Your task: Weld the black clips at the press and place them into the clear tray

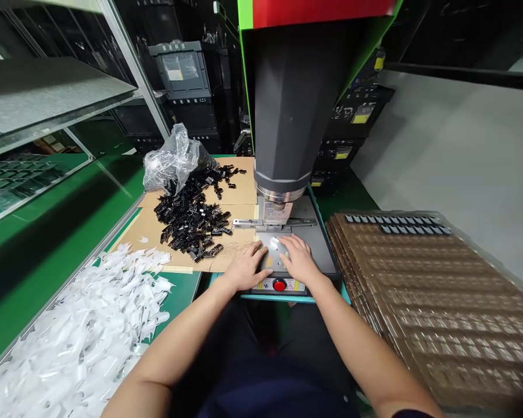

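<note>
left hand [245, 267] and right hand [303, 262] rest open, fingers spread, near the base's [325, 252] front edge. between them lies what seems a white piece [273, 242]. step judged: positioning; adjustment calls for fingertips clear of the press [283, 180].

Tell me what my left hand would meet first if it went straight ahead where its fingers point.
Your left hand would probably meet the small white piece on the metal plate, with your right hand just beyond. Heights are hard to judge from this view.
</note>
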Motion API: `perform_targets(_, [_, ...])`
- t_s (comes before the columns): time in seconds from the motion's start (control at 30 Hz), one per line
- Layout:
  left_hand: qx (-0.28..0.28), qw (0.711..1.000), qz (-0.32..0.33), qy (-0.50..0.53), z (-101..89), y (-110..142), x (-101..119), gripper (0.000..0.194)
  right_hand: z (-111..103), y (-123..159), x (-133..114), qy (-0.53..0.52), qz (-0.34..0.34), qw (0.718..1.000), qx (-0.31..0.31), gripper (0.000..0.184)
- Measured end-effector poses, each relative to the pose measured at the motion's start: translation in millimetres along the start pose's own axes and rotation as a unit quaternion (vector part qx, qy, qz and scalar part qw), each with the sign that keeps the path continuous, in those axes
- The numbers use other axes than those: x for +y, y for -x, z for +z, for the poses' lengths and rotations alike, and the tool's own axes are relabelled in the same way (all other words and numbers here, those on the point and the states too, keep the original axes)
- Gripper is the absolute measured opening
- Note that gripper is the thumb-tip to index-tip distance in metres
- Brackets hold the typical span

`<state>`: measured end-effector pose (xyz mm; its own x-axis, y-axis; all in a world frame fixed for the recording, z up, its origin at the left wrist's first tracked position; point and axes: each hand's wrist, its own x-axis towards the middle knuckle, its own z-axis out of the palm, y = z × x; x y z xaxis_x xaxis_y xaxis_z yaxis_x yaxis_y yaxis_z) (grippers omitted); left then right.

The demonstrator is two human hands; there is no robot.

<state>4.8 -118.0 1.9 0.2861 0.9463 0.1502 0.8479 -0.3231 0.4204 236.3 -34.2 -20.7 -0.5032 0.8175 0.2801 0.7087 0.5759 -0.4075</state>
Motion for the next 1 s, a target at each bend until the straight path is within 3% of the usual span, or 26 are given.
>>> perform_targets(0.13, [0.045, 0.999, 0.003, 0.007, 11.6, -21.9, -0.4, 0.060, 9.5, -17.8, -8.6, 0.013, -0.005, 1.000, 0.008, 0.048])
perform_targets(0.3, [0.058, 0.997, 0.039, 0.014, 18.9, -38.8, -0.2, 0.048, 14.4, -13.6, -4.8, 0.014, -0.021, 0.999, 0.042, 0.042])
perform_targets(0.47, [0.080, 0.990, 0.055, 0.102, 17.9, -44.6, -10.3, 0.037, 15.7, -14.0, 4.4, -0.055, -0.020, 0.994, 0.093, 0.039])
perform_targets(0.57, [0.143, 0.973, 0.017, 0.180, 18.3, -52.7, -22.4, 0.031, 14.8, -25.9, 10.4, -0.111, 0.019, 0.983, 0.142, 0.039])
perform_targets(0.67, [0.197, 0.946, -0.065, 0.248, 21.4, -69.7, -33.0, 0.038, 11.1, -45.4, 14.5, -0.138, 0.085, 0.971, 0.173, 0.040])
perform_targets(0.8, [0.208, 0.914, -0.150, 0.315, 23.7, -97.0, -36.5, 0.056, 2.5, -74.3, 11.5, -0.145, 0.142, 0.968, 0.145, 0.045])
perform_targets(0.9, [0.199, 0.916, -0.161, 0.308, 20.8, -110.1, -33.5, 0.063, -2.1, -90.8, 4.9, -0.133, 0.168, 0.970, 0.113, 0.047])
perform_targets(1.0, [0.194, 0.932, -0.143, 0.272, 15.3, -116.8, -31.1, 0.055, -3.2, -100.6, 0.3, -0.134, 0.184, 0.969, 0.096, 0.047])
